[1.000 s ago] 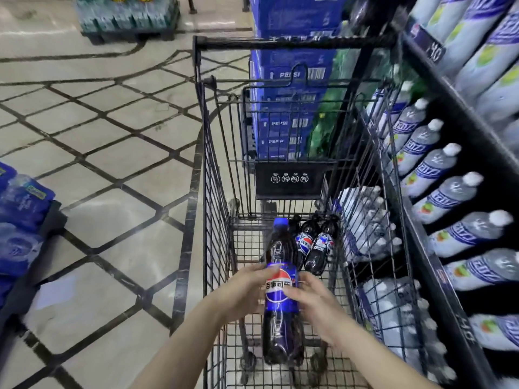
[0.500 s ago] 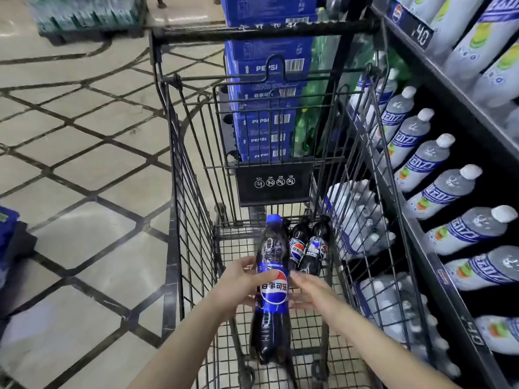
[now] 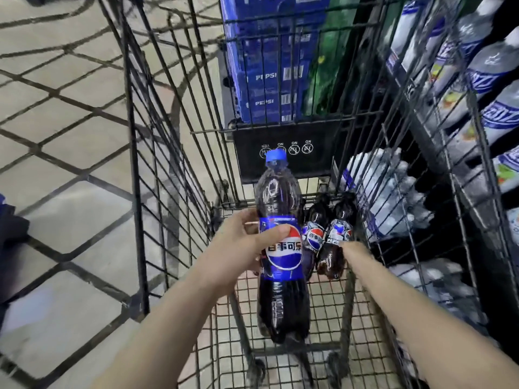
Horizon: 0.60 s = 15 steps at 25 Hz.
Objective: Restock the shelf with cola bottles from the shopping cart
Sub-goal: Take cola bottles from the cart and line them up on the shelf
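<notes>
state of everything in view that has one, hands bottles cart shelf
left hand: grips the big cola bottle at its label
big cola bottle: upright, blue cap on, held above the cart floor
right hand: reaching to the small bottles, blurred, grasp unclear
two small cola bottles: lying side by side at the far end of the cart
shopping cart: nearly emptied
shelf: stocked with white-capped bottles

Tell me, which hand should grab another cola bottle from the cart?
The right hand, probably. It holds nothing and already reaches toward the two small cola bottles lying in the shopping cart. The left hand is busy gripping the big cola bottle.
</notes>
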Each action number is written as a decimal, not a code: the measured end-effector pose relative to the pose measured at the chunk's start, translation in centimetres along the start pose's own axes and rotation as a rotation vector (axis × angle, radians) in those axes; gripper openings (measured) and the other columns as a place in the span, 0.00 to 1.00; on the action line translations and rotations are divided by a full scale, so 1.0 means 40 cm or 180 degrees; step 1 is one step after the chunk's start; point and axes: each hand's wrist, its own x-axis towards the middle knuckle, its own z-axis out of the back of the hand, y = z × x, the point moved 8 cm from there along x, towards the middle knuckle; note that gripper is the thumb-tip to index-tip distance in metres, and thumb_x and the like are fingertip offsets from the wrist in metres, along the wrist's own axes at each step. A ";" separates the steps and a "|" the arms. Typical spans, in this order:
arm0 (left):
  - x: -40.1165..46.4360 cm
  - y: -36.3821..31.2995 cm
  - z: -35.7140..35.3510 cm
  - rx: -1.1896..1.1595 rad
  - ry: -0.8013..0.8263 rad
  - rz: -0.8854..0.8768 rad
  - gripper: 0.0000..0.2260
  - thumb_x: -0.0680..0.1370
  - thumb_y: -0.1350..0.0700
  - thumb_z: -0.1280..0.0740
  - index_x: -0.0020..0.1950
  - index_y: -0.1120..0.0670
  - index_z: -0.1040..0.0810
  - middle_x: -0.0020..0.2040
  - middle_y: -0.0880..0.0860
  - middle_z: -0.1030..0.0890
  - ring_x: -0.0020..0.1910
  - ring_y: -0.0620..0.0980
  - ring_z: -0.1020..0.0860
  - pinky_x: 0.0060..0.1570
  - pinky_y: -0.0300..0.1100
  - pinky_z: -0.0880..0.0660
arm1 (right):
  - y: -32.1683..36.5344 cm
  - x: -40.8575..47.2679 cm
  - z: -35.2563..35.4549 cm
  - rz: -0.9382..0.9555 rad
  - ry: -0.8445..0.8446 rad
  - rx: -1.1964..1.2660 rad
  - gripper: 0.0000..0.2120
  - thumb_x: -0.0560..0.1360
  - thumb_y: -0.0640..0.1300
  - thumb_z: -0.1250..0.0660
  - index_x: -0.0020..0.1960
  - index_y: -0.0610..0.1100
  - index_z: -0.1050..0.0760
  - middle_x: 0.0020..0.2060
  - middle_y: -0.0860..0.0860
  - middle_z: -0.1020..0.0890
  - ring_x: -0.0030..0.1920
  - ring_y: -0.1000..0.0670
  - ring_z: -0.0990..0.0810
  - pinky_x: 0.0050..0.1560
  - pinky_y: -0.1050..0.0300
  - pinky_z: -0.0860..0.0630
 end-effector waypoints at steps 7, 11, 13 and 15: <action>0.030 0.014 -0.016 -0.0001 0.0055 -0.0001 0.25 0.67 0.56 0.26 0.62 0.58 0.27 0.50 0.56 0.15 0.47 0.55 0.16 0.45 0.55 0.19 | 0.025 0.033 -0.040 -0.0098 -0.0014 0.0793 0.14 0.67 0.34 0.26 0.50 0.38 0.26 0.50 0.40 0.21 0.49 0.43 0.20 0.52 0.50 0.23; 0.011 0.021 -0.010 0.0001 0.0057 0.0043 0.23 0.67 0.57 0.27 0.61 0.57 0.27 0.46 0.55 0.14 0.42 0.52 0.15 0.35 0.44 0.20 | 0.007 0.008 -0.014 -0.0222 -0.0233 0.0770 0.26 0.61 0.36 0.22 0.57 0.35 0.26 0.50 0.39 0.19 0.46 0.42 0.19 0.48 0.53 0.22; -0.003 0.022 0.003 0.0051 -0.0061 0.0064 0.21 0.69 0.59 0.27 0.60 0.56 0.27 0.46 0.54 0.14 0.43 0.52 0.15 0.38 0.48 0.18 | -0.008 -0.023 0.001 -0.0288 -0.0217 0.0706 0.26 0.60 0.37 0.22 0.56 0.36 0.25 0.50 0.39 0.18 0.45 0.42 0.19 0.48 0.52 0.21; -0.021 0.017 0.010 0.0140 -0.0117 0.0075 0.21 0.69 0.58 0.27 0.60 0.54 0.27 0.48 0.54 0.15 0.45 0.52 0.16 0.42 0.50 0.19 | -0.013 -0.071 0.024 -0.0204 -0.0187 0.0659 0.23 0.62 0.37 0.23 0.55 0.35 0.24 0.47 0.40 0.18 0.42 0.43 0.19 0.41 0.56 0.22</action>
